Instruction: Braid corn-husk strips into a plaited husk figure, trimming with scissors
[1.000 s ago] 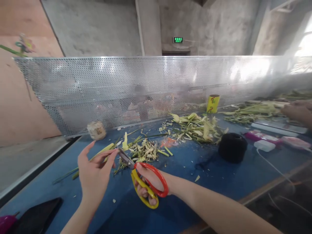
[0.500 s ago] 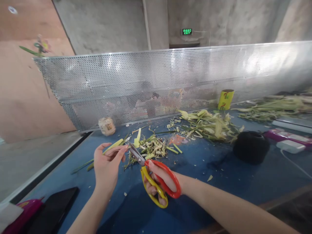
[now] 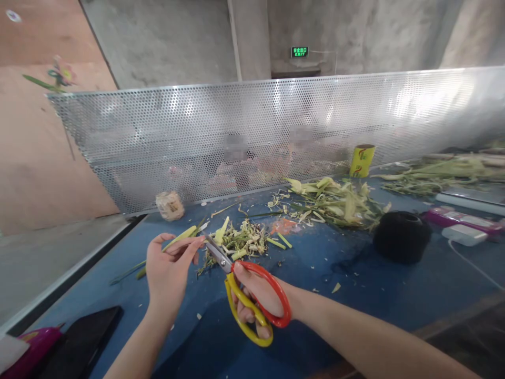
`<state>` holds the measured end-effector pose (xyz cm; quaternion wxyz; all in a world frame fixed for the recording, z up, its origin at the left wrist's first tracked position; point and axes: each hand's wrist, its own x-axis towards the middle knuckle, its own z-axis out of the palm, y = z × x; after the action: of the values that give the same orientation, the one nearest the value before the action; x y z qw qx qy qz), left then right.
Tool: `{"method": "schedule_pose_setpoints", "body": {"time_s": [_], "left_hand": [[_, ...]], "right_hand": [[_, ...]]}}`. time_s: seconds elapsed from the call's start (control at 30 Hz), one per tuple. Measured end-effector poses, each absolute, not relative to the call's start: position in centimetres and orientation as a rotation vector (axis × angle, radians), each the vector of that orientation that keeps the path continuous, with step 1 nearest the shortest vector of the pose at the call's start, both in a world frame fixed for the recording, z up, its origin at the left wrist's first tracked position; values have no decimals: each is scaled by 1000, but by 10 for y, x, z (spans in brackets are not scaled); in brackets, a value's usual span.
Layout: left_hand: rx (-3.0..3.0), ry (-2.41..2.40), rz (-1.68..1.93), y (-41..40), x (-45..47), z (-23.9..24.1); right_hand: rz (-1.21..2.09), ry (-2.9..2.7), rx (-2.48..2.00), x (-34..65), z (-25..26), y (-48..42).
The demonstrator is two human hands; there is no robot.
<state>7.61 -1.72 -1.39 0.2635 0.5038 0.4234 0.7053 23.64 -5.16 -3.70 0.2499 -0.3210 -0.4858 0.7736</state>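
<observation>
My right hand (image 3: 256, 300) is wrapped round a pair of scissors (image 3: 223, 261) with one red and one yellow handle. The blades point up and left, their tips at the fingertips of my left hand (image 3: 169, 266). Thumb and index finger of that hand are pinched together; what lies between them, if anything, is too small to name. Behind the left hand lie green stalks (image 3: 130, 271) and a pale yellow-green husk strip (image 3: 181, 235). Just beyond the blades sits a small heap of cut plant scraps (image 3: 248, 237).
A larger pile of pale husks (image 3: 343, 202) lies further back, near a yellow tube (image 3: 362, 160). To the right stands a black spool of yarn (image 3: 401, 237). A raffia-like roll (image 3: 170, 205) rests by the perforated metal screen (image 3: 189, 137). At lower left lies a dark flat object (image 3: 84, 337).
The view has shifted slightly, so things sit a little further left. The scissors' handles look slightly wider apart, while both hands keep nearly the same places.
</observation>
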Motion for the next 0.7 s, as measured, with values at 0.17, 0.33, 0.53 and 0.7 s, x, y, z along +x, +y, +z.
{"method": "schedule_pose_setpoints", "body": {"time_s": [0.17,0.33,0.53,0.7], "left_hand": [[1339,1170,1924,-19,74,-12],[1327,1209,1933,-22,74,-9],[1275,1249,1997,-19,68,-12],[1252,1326,1669,-17,71,-20]], "right_hand": [[2085,-1335,-1006,238,-34,-53],[2072,-1327,-1001,236,-38,-50],[1842,-1185,-731,234,-43,-48],[1551,-1351,-394,242,-42,-58]]}}
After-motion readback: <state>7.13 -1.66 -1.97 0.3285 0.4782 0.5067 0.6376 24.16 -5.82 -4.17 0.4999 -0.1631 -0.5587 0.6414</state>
